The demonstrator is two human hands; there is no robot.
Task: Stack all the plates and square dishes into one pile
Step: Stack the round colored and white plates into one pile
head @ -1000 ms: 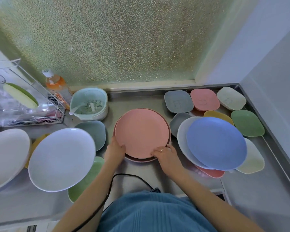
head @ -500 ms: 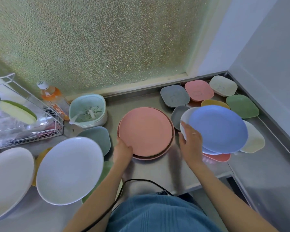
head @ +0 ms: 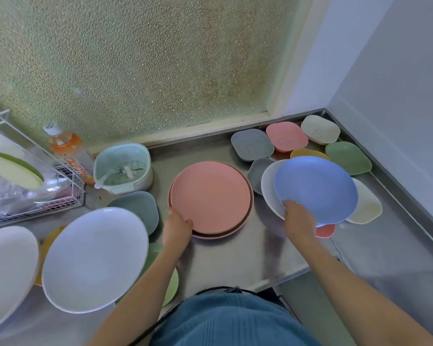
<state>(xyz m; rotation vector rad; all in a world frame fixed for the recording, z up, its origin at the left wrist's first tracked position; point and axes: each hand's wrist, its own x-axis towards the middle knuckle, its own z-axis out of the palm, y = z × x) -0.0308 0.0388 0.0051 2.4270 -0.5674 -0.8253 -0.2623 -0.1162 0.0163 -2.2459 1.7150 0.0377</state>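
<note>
Steel counter (head: 235, 258), bare strip along its near edge between the two forearms; orange lettering on the bottle (head: 68, 152) label at back left, too blurred to read. Left hand (head: 176, 228) grasps the near-left rim of the pink plates (head: 210, 197), two stacked at centre; right hand (head: 297, 222) grips the near rim of the blue plate (head: 316, 189), which sits over a white plate (head: 269, 189). Square dishes (head: 252, 144) crowd the back right corner against the wall; large white plates (head: 93, 258) overhang the left.
</note>
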